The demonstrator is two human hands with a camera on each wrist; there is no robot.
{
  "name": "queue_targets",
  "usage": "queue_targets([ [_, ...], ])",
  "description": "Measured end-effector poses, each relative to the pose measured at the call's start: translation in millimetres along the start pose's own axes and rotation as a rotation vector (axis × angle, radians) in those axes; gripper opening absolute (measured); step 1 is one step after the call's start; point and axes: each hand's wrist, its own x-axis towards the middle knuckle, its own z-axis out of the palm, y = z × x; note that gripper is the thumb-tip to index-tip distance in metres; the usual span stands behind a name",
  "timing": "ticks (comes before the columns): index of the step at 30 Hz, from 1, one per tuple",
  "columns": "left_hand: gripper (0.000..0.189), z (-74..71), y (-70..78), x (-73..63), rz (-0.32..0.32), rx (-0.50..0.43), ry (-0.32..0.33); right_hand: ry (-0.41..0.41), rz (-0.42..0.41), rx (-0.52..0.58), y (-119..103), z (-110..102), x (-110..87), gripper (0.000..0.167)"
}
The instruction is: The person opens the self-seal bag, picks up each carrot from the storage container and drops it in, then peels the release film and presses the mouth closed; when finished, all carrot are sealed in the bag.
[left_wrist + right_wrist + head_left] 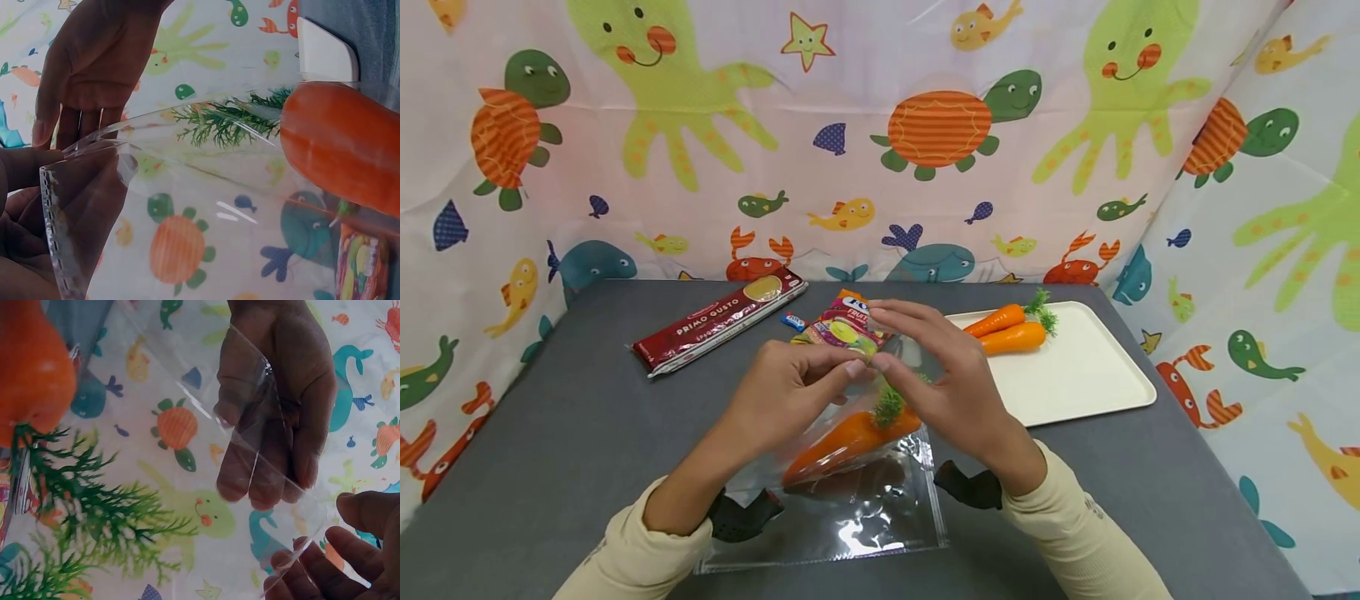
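Note:
A clear plastic bag (895, 529) stands in front of me, its lower part spread on the table and its upper part lifted. Inside lies an orange carrot (838, 446) with a feathery green top (250, 115). My left hand (786, 392) pinches the bag's upper edge between thumb and index finger. Facing it, my right hand (955, 379) has its thumb near the left fingertips and its other fingers extended. In the right wrist view, the right hand (350, 553) shows thumb and fingers spread apart beside the film.
A cream tray (1090, 367) at the right bears two carrots (1015, 337). Behind my hands lie a colourful fruit candy packet (842, 325) and a small blue wrapped sweet (793, 321). A red spaghetti pack (718, 325) lies at the back left. A patterned curtain (850, 167) closes off the back.

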Motion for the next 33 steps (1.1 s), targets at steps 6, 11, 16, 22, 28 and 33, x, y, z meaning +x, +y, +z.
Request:
queue_targets([
  [6,0.023,1.6,0.8,0.8,-0.006,0.015,0.000,0.000,0.033,-0.023,-2.3,2.1,3.3,0.044],
  [11,0.022,1.3,0.0,0.4,0.009,0.022,0.001,-0.011,0.043,-0.026,-3.0,3.3,4.6,0.037],
  [16,0.022,0.4,-1.2,0.0,0.020,0.021,0.005,-0.014,0.042,-0.029,-4.0,3.5,5.6,0.033],
  [22,0.022,-0.1,-1.1,0.0,0.006,0.018,0.006,-0.011,0.039,-0.039,-5.8,1.7,6.8,0.030],
  [28,0.023,0.1,0.1,0.3,-0.012,0.034,0.002,-0.013,0.045,-0.042,-6.7,-0.2,7.6,0.029],
  [33,0.023,0.4,-0.3,0.6,-0.022,0.033,-0.002,-0.007,0.051,-0.039,-5.8,-0.9,7.4,0.028],
])
